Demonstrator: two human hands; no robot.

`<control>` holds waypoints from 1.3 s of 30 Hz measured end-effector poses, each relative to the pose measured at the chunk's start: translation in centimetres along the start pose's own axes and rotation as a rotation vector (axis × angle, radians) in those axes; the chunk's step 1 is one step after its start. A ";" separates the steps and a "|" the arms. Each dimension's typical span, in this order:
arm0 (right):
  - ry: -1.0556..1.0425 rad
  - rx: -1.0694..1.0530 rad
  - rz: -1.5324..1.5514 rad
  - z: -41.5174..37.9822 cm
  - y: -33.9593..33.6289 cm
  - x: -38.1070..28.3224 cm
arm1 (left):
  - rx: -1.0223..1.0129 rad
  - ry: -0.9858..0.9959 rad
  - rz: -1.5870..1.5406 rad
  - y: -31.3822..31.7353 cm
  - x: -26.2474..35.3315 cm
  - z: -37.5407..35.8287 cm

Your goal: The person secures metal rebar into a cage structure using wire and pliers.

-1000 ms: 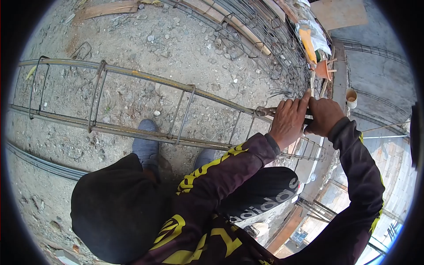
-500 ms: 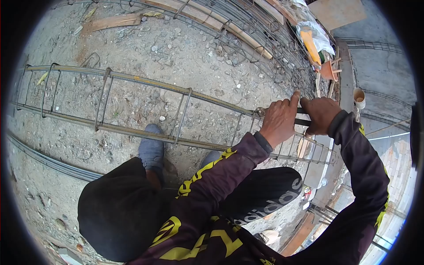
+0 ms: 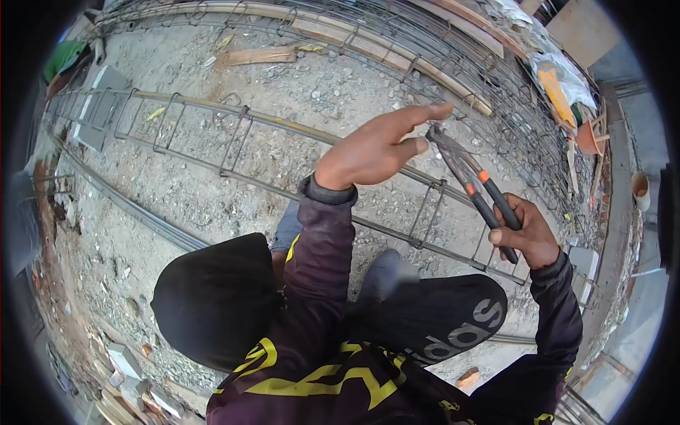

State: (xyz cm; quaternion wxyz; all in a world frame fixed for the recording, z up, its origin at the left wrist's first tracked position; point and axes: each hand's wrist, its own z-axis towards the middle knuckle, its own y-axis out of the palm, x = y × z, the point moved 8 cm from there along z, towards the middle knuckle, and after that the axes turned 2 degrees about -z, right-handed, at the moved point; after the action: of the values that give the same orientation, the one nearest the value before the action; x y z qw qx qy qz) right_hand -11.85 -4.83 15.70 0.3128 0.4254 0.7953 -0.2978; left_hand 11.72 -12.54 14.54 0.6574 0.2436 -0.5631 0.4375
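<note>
My right hand [image 3: 528, 230] is wrapped round the black handles of a pair of pincers [image 3: 469, 189] with orange bands. The pincers point up and to the left, their handles a little apart. Close to their jaws is my left hand [image 3: 375, 149], raised above the ground with fingers stretched out and thumb apart; I see nothing held in it. Below both hands a long rebar cage [image 3: 283, 125] with wire stirrups runs across the view, passing partly behind my left hand and the pincers.
More rebar cages [image 3: 489, 85] and wooden planks lie at the top. A wooden board [image 3: 255, 56] rests on the gravelly ground. An orange container [image 3: 589, 138] and a beige bucket [image 3: 640, 188] stand at right. Loose steel bars [image 3: 152, 221] lie at left beside my covered feet.
My hands were together at the cage's right part; now they are apart and lifted. The pincers have come up into plain view in my right hand. The view has shifted left.
</note>
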 end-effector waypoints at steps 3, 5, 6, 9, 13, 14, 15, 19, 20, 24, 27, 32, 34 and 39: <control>-0.196 -0.033 0.054 1.1 1.7 -0.3 | 0.172 0.112 0.193 1.0 0.5 -0.7; -0.304 -0.101 0.136 2.4 1.4 1.8 | 0.396 0.115 0.221 0.8 1.0 -0.2; -0.339 -0.130 0.159 2.7 1.0 2.6 | 0.431 0.098 0.314 0.9 1.0 0.4; -0.387 -0.079 0.303 3.5 0.7 3.1 | 0.587 0.097 0.501 1.9 1.1 1.8; -0.454 -0.172 0.392 4.7 -0.2 3.0 | 0.788 0.311 0.372 2.9 5.2 0.9; -0.450 -0.229 0.383 4.7 -0.2 2.9 | 0.820 0.334 0.350 3.1 5.4 0.7; -0.445 -0.279 0.378 4.7 -0.5 2.8 | 0.844 0.357 0.324 3.3 5.6 0.8; -0.423 -0.279 0.282 3.7 -1.0 2.6 | 0.928 0.380 0.175 3.8 5.0 1.0; -0.423 -0.220 0.273 3.2 -0.6 2.1 | 0.910 0.270 0.131 3.8 4.7 1.2; -0.321 -0.048 0.142 3.2 -1.3 3.8 | 1.057 0.403 0.390 5.1 5.6 2.0; -0.376 -0.098 0.285 2.3 -1.2 4.8 | 0.549 0.036 0.295 6.1 4.7 6.0; -0.359 -0.004 0.255 0.3 -0.3 4.3 | 0.078 -0.090 0.087 5.5 3.9 12.1; -0.369 -0.049 0.428 0.5 1.1 4.0 | -0.105 -0.057 0.135 6.0 3.8 13.6; -0.302 0.040 0.535 2.4 3.0 6.8 | -0.222 -0.137 -0.113 3.8 0.8 13.7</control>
State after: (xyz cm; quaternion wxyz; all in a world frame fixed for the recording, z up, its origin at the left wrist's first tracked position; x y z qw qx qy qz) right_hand -11.66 -1.87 8.50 0.4863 0.5768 0.5935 -0.2802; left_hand 1.28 -21.55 18.04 0.6638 0.2301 -0.6371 0.3170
